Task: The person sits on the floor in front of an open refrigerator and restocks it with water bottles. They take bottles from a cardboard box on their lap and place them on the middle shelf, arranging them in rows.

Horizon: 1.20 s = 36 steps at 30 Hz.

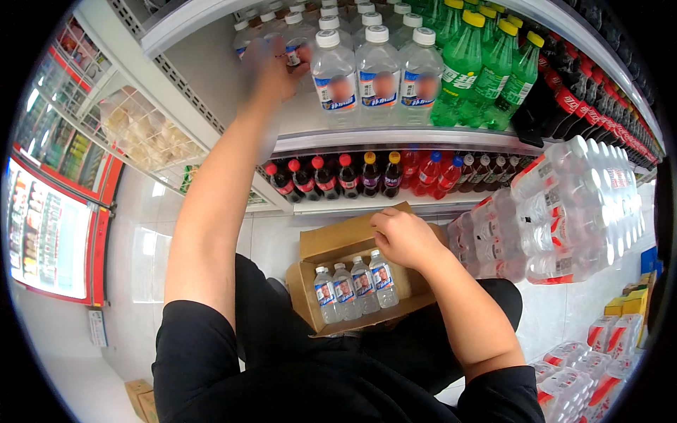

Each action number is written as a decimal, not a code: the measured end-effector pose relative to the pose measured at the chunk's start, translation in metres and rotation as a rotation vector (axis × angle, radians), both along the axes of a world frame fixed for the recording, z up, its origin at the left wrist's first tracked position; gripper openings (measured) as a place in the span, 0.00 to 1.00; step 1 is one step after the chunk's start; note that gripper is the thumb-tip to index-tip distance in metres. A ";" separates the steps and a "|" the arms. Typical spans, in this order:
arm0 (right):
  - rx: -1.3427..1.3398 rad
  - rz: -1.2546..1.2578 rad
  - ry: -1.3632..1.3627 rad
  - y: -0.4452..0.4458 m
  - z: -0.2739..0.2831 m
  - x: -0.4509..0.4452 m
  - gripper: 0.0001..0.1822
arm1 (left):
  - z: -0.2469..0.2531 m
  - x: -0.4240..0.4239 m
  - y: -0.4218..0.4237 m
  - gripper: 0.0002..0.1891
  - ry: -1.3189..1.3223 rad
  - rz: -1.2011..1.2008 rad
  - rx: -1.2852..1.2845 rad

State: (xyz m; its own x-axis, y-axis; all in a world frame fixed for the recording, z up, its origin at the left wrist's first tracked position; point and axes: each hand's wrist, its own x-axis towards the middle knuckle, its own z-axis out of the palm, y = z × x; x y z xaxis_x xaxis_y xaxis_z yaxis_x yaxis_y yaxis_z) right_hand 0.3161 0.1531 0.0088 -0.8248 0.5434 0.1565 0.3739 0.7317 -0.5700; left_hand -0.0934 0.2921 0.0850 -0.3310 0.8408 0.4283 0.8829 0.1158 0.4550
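My left hand [280, 76] reaches into the upper shelf at its left end, against clear plastic bottles [300, 33] with white caps. Blur around the fingers hides whether they grip a bottle. Right of it, three similar bottles [377, 74] with blue and orange labels stand at the shelf front. My right hand [407, 238], fingers curled, hovers over an open cardboard box [338, 235] between my knees, close to its raised flap. Whether it holds the flap is unclear. Inside the box, several matching labelled bottles [344, 291] lean in a row at the left.
Green soda bottles [465, 69] with yellow caps and dark cola bottles [574, 100] fill the shelf's right. Below stand more soft drink bottles [346, 177]. Shrink-wrapped bottle packs [555, 222] are stacked right of the box. A wire rack [143, 127] and a red drinks cooler [98, 254] stand left.
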 end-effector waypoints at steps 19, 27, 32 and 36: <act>-0.295 0.183 -0.931 -0.025 -0.067 -0.012 0.28 | -0.089 0.137 -0.252 0.14 -0.233 -0.504 0.091; -0.359 0.131 -0.950 -0.023 -0.154 -0.021 0.39 | -0.095 0.124 -0.258 0.11 -0.160 -0.647 -0.081; -0.337 0.427 -0.985 -0.031 -0.246 -0.012 0.39 | -0.087 0.120 -0.253 0.09 -0.121 -0.695 -0.022; -0.324 0.176 -1.064 -0.047 -0.228 -0.018 0.37 | -0.086 0.113 -0.254 0.09 -0.096 -0.674 -0.072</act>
